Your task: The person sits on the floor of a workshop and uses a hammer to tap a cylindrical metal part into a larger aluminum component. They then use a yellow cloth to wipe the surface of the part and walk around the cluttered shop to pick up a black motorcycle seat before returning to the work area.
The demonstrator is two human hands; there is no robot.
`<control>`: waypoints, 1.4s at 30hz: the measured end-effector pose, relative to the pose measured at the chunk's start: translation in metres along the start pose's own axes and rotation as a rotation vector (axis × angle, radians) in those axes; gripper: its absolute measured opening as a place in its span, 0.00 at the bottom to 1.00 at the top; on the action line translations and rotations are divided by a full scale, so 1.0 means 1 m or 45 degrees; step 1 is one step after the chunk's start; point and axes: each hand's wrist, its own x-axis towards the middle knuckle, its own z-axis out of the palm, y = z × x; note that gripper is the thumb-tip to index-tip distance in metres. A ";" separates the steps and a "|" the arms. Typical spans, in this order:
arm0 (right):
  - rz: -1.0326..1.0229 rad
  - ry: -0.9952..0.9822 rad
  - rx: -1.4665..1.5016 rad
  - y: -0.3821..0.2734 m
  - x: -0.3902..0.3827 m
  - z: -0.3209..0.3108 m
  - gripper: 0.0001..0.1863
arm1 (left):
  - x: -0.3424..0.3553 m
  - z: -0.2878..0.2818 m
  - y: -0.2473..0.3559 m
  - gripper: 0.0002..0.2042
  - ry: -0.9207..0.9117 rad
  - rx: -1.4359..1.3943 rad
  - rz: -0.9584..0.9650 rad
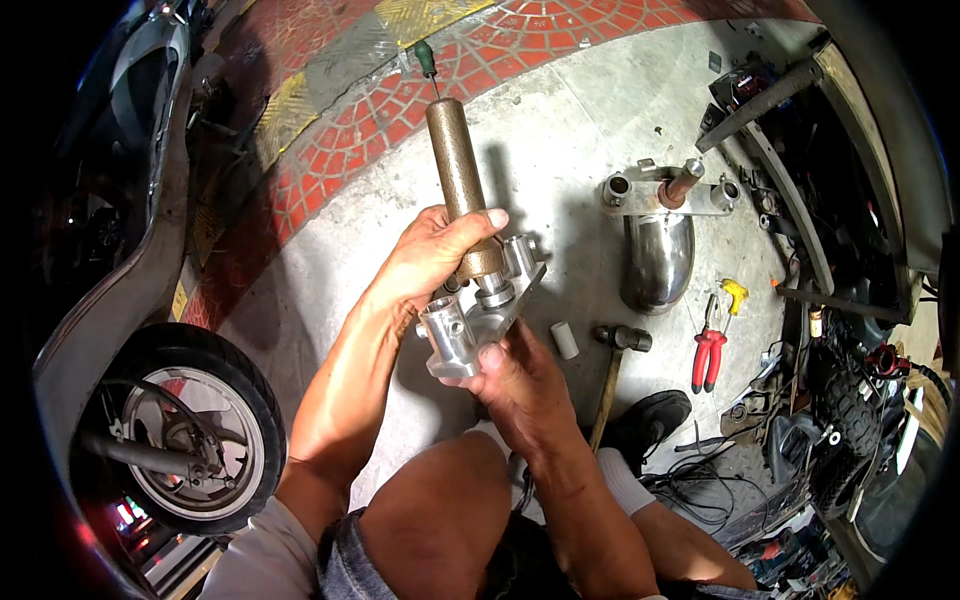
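My left hand [425, 252] is wrapped around the lower part of a long brown metal tube [455, 155], its thumb across the front. The tube's lower end sits at the short stem of a silver motorcycle fork clamp [450, 345]. From below, my right hand [520, 385] grips the near edge of that clamp, thumb on top; its other fingers are partly hidden. A green-handled screwdriver [425, 57] shows past the tube's far end; I cannot tell whether its shaft enters the tube or lies behind it.
To the right stands another fork clamp [650, 202] with a rusty stem and a shiny rounded metal part [660, 262]. Nearby lie a hammer [622, 340], a white cylinder [564, 340], red-handled pliers [709, 350] and a yellow-handled tool [734, 293]. A motorcycle wheel [200, 430] is at left.
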 end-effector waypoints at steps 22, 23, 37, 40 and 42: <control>0.055 0.385 -0.380 -0.005 0.066 -0.108 0.29 | 0.047 0.029 -0.070 0.17 0.157 0.185 0.471; 0.055 0.423 -0.397 -0.004 0.073 -0.119 0.29 | 0.054 0.031 -0.075 0.18 0.175 0.250 0.424; -0.412 0.517 -1.028 0.008 0.075 -0.108 0.30 | 0.078 0.020 -0.083 0.25 0.097 -0.478 -0.067; -0.501 0.660 -0.973 0.011 0.073 -0.091 0.29 | 0.070 0.019 -0.085 0.24 0.082 -0.710 -0.098; -0.422 0.583 -0.630 0.010 0.071 -0.081 0.29 | 0.062 0.022 -0.087 0.26 0.095 -0.836 -0.124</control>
